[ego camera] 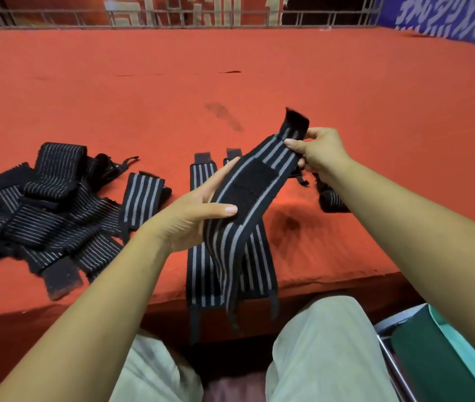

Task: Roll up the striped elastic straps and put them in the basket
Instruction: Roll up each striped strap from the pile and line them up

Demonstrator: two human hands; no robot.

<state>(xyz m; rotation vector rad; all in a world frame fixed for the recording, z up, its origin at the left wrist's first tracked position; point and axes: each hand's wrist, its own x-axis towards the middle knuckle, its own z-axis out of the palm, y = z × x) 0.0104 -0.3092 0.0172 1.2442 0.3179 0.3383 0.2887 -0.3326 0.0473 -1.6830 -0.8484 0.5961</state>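
Note:
I hold one black strap with grey stripes (248, 187) stretched in the air above the red cloth. My left hand (198, 210) grips its middle, thumb lying across the black hook patch. My right hand (317, 153) pinches the far end just below the black tip. The strap's loose tail hangs down past the table edge. Two flat straps (201, 262) lie on the cloth under it. A pile of several more striped straps (41, 213) sits at the left. No basket can be made out for sure.
The red-covered table (230, 82) stretches far ahead to a metal railing (172, 15). A small dark strap bundle (332, 198) lies behind my right forearm. A green and teal container (445, 355) stands on a metal frame at the lower right, beside my knees.

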